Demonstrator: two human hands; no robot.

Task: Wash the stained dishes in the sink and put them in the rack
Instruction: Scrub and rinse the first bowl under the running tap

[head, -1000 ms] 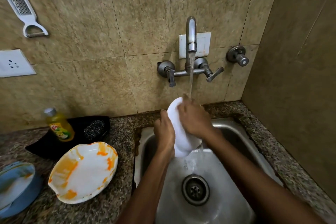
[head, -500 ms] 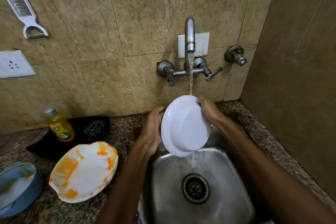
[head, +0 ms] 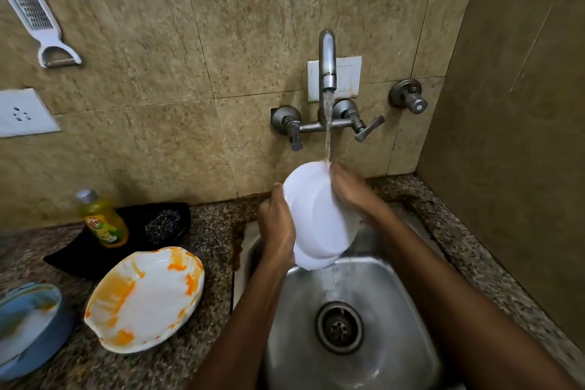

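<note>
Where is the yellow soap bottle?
The yellow soap bottle stands on the counter left of the sink, at the wall, beside the black scrubber and behind the orange-stained plate.

**Around the sink, off to the sides**

I see a white grater (head: pixel 30 11) hanging on the tiled wall at upper left, with a white wall socket (head: pixel 23 113) below it. On the speckled worktop (head: pixel 202 342) a yellow soap bottle (head: pixel 103 220) stands at the near edge of a black tray (head: pixel 126 242), and a dark steel scrubber (head: pixel 163 224) lies in that tray just right of the bottle. Behind the spout I make out a white switch plate (head: pixel 346 77). A separate round valve (head: pixel 408 97) sits on the wall to its right.
</note>
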